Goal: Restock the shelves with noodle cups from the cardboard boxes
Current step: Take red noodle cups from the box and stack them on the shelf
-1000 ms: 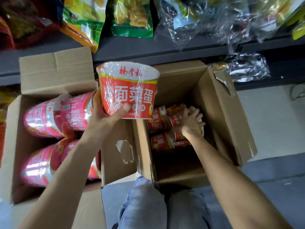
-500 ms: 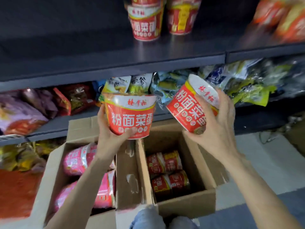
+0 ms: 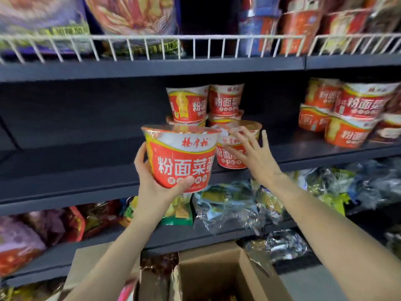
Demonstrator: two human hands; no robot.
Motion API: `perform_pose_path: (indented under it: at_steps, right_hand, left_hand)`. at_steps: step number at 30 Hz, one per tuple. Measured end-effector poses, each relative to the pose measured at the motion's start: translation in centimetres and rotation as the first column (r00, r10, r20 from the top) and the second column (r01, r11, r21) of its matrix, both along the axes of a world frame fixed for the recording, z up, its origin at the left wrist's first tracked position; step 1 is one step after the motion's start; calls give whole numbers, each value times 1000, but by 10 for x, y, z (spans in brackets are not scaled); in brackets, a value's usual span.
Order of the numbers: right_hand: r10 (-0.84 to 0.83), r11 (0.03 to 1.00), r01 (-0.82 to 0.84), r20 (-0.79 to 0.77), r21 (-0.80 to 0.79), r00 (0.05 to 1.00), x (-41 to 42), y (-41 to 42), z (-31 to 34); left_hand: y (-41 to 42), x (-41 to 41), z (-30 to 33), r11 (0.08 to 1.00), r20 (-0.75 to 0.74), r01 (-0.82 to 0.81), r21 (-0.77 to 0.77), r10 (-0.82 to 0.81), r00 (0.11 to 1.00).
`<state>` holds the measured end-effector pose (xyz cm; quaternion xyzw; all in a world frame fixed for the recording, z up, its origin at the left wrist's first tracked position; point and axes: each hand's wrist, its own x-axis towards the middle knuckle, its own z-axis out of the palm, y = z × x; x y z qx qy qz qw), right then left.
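The left hand gripped a noodle cup before the shelf; the right hand, fingers spread, steadied another cup near the edge, which looked liable to topple

Two hands are showing in front of the middle shelf. Roughly eleven red noodle cups are sitting there: one before the shelf, five stacked at its centre, about five at its right end. Two cardboard boxes are standing below it.
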<state>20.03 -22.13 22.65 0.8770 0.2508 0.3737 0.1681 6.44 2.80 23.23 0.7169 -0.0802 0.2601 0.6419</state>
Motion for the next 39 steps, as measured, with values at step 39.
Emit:
perform_pose_path:
  at_steps: [39]
  right_hand:
    - [308,912,-66,-567,406,764,-159,44,-248]
  left_hand:
    - [-8,-41,-222,862,-319,-198,466,372,872]
